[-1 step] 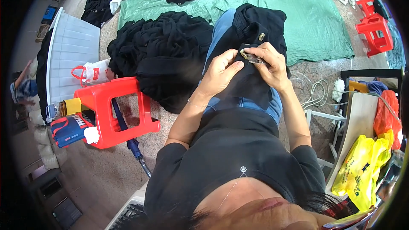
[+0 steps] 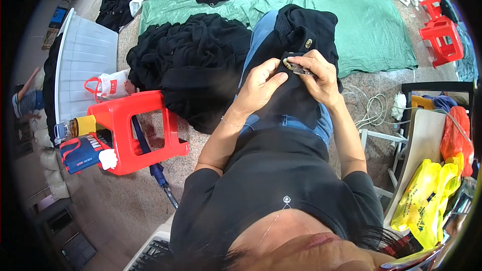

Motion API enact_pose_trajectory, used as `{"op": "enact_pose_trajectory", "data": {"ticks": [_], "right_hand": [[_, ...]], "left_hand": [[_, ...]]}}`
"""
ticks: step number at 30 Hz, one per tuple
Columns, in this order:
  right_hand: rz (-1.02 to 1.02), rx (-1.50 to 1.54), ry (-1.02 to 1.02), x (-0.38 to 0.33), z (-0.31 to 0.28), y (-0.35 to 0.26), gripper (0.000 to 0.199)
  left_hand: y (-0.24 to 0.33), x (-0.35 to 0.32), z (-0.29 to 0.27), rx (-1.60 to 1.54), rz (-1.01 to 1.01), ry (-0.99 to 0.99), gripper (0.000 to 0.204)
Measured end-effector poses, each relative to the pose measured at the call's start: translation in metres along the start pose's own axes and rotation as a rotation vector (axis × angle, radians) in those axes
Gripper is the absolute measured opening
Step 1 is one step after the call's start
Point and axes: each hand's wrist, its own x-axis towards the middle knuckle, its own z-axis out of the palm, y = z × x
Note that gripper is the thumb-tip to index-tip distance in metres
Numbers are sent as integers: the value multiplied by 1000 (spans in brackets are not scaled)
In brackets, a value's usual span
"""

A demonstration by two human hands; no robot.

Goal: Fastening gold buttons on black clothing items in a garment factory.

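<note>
A speckled floor spreads all around me, with a green sheet laid over it out in front. A heap of black garments lies to the left of my knees, and beyond it stands a pale plastic tub. Nearer me on that side is a red plastic stool; a yellow plastic bag sits on my right. Across my lap, over blue jeans, is one black garment, bunched, its far end toward the sheet. My left hand pinches its cloth between thumb and forefinger. My right hand is closed around a small metal tool — thread snips, by the look of them — above the garment. Their long axis slants, nearer crosswise than lengthwise, pointing leftward and slightly away from me, toward my left fingertips. I can't tell whether the blades are parted. Just beyond them sits a shiny button.
</note>
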Motion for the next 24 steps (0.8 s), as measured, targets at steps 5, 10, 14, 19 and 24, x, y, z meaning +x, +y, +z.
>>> {"op": "enact_pose_trajectory", "data": {"ticks": [5, 10, 14, 19, 24], "right_hand": [[104, 76, 165, -8, 21, 8, 22], [250, 277, 264, -11, 34, 3, 8], [327, 361, 218, -17, 37, 3, 13], [447, 411, 213, -21, 15, 4, 21], [215, -89, 49, -15, -2, -10, 14]], "left_hand": [[-12, 1, 0, 46, 21, 43, 19], [-1, 3, 12, 90, 182, 174, 30], [-15, 1, 4, 143, 170, 259, 21], [-16, 0, 4, 163, 166, 291, 21], [-18, 0, 4, 139, 182, 295, 22]]}}
